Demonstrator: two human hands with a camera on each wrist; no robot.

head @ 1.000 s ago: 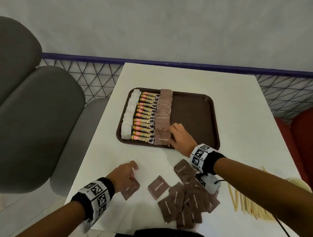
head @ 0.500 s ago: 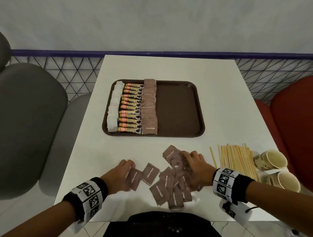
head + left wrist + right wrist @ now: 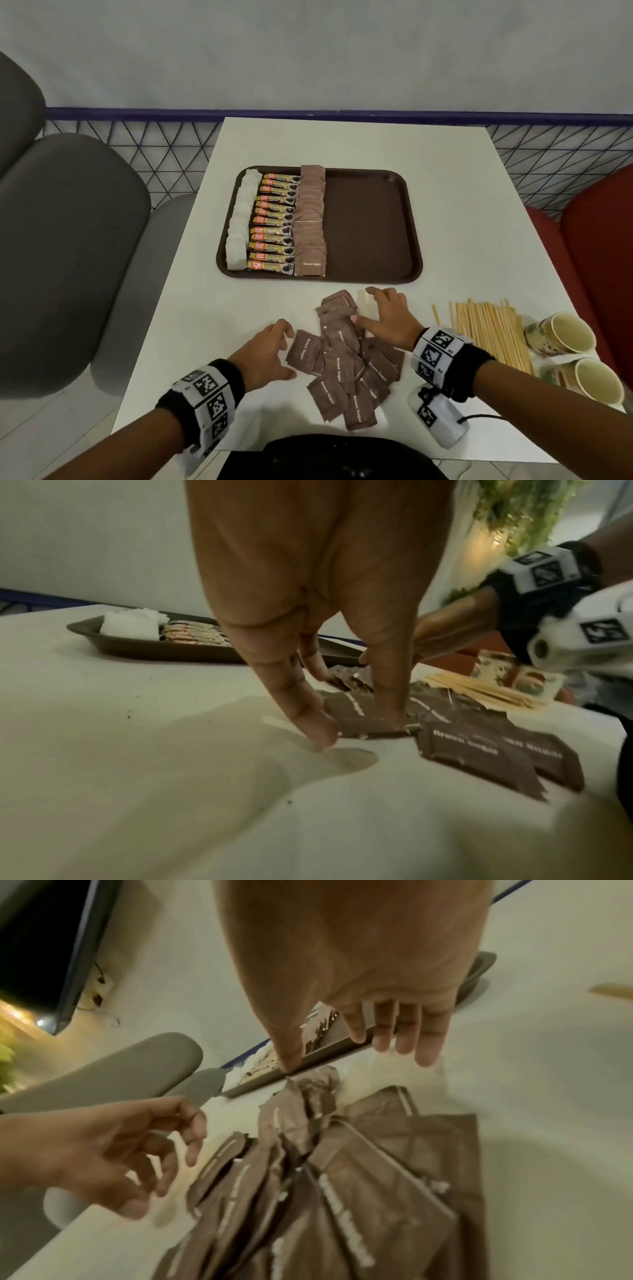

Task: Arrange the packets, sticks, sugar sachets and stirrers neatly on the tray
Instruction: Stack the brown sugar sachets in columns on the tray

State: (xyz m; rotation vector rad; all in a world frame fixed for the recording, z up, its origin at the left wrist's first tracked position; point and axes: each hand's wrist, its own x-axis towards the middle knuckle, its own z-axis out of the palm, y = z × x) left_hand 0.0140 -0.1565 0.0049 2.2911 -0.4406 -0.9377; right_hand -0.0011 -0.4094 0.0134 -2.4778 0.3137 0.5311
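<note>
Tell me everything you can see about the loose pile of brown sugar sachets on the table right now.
The loose brown sugar sachets are flat, square, matte brown paper-like packets printed "Brown Sugar" in pale letters. They lie in an untidy, overlapping heap on the white table, near its front edge, in front of the tray and left of the wooden stirrers. They point in different directions. The left hand touches the leftmost sachet's edge with its fingertips; the right hand rests spread over the heap's far end.

A white table [image 3: 445, 192] stands against a pale grey wall [image 3: 308, 51] edged with a blue rail [image 3: 137, 113], flanked by grey chairs [image 3: 61, 246] and a red seat [image 3: 599, 240].
</note>
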